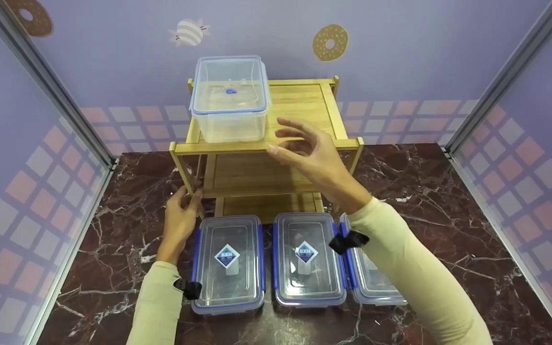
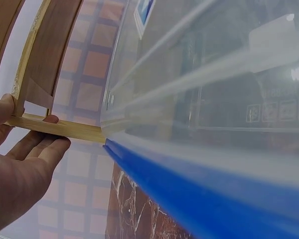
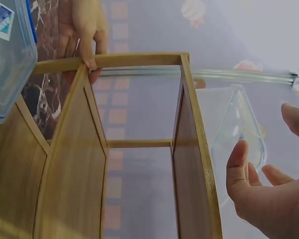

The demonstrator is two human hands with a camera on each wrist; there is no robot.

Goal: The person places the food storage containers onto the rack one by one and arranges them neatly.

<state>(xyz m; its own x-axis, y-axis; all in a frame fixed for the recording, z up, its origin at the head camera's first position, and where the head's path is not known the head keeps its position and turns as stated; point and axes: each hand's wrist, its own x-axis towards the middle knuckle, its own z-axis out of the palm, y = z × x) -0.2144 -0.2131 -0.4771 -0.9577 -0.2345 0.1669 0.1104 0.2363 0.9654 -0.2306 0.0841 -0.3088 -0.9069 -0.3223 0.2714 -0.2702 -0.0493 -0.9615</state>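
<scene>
A wooden three-tier shelf (image 1: 302,103) stands at the back of the floor. My left hand (image 1: 180,213) grips its front left leg at about the middle tier; in the left wrist view the thumb and fingers wrap the wooden leg (image 2: 82,130). On the left half of the top tier sits a clear lidded container (image 1: 230,103) with a blue-edged lid. Just right of that container, over the shelf's front edge, my right hand (image 1: 316,158) hovers with fingers parted and loosely curved. Nothing lies between its thumb and fingers in the right wrist view.
Blue-clipped clear containers stand in a row before the shelf: a left one (image 1: 228,268), a middle one (image 1: 307,268) and a right one (image 1: 376,282) partly under my right sleeve. Dark marbled floor (image 1: 429,215) surrounds them. Purple patterned walls (image 1: 400,57) enclose the back and sides.
</scene>
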